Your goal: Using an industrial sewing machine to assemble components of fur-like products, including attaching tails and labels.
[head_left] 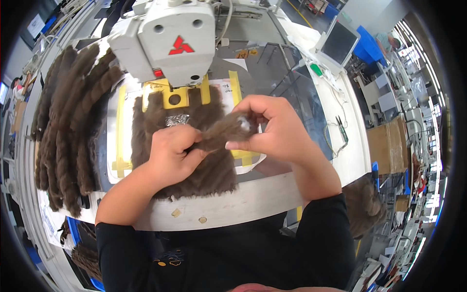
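Both of my hands hold a small piece of brown fur (221,135) in front of the machine. My left hand (172,152) pinches its left end with closed fingers. The right hand (277,127) curls around the other end, where a pale spot shows among the pile. Beneath them a larger brown fur panel (209,173) lies on a white board (120,146) edged with yellow tape. A yellow plate (176,99) with a round hole rests at the panel's far edge. Just nearer to me is a crinkled shiny patch (177,119).
A white sewing machine head (182,41) stands over the board's far side. Long brown fur strips (65,131) are heaped at left. On the right are a screen (340,43), a green-handled tool (342,130) and loose thread. Brown fur (364,207) hangs below the table's right edge.
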Available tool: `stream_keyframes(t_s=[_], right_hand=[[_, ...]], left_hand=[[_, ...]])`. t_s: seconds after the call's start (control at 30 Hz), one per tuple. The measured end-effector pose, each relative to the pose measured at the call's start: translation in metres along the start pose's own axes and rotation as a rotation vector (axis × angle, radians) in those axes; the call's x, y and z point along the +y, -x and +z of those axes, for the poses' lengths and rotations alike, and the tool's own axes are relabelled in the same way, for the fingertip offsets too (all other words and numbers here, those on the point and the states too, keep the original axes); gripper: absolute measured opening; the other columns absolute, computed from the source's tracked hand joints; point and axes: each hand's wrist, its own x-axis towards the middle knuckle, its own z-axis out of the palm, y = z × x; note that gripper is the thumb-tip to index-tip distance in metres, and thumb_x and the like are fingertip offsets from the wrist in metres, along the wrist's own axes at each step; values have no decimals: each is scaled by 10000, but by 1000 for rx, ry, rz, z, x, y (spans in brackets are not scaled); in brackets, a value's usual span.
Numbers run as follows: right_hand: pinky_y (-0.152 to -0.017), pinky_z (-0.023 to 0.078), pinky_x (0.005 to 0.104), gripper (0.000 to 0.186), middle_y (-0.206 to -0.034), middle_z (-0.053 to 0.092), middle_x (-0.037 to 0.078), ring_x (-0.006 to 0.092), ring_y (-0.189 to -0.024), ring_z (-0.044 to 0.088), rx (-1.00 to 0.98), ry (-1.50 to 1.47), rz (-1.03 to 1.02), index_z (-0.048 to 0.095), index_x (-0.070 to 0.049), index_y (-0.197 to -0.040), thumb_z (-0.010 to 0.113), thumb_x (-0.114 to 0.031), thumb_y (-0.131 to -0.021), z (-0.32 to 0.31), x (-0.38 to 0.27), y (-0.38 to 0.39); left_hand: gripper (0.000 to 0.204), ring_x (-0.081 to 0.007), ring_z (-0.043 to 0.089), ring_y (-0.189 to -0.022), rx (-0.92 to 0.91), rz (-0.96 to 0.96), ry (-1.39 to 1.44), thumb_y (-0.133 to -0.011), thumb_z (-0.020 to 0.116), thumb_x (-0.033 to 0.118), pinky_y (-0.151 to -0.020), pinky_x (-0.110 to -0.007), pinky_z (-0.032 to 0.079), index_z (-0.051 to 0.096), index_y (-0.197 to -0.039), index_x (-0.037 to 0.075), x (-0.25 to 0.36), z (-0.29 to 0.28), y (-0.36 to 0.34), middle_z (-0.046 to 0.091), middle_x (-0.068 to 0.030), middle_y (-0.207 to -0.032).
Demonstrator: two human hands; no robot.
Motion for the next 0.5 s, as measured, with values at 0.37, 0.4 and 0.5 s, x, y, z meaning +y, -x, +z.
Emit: stream_keyframes(t_s=[0.37, 0.4, 0.5], right_hand=[[-690, 515, 285, 364, -907, 700, 59, 159, -823, 673, 40, -163, -386, 737, -27, -1001, 948, -56, -705, 22, 21, 7], [-690, 515, 285, 364, -907, 700, 59, 159, -823, 673, 36, -165, -382, 737, -27, -1001, 948, -56, -705, 23, 21, 8], [-662, 512, 291, 336, -886, 707, 72, 171, -774, 674, 8, -138, -432, 739, -23, -984, 934, -49, -712, 31, 19, 8]], left_hand=[[236, -270, 627, -604, -91, 38, 236, -704, 850, 77, -536, -322, 486, 648, -820, 34, -2, 4, -1, 627, -94, -715], [236, -270, 627, -604, -109, 34, 235, -704, 850, 77, -536, -322, 486, 648, -820, 34, -1, 5, -2, 627, -94, -715], [226, -256, 639, -620, -6, 111, 307, -693, 843, 41, -550, -315, 497, 657, -820, 20, 3, 6, -2, 645, -103, -735]])
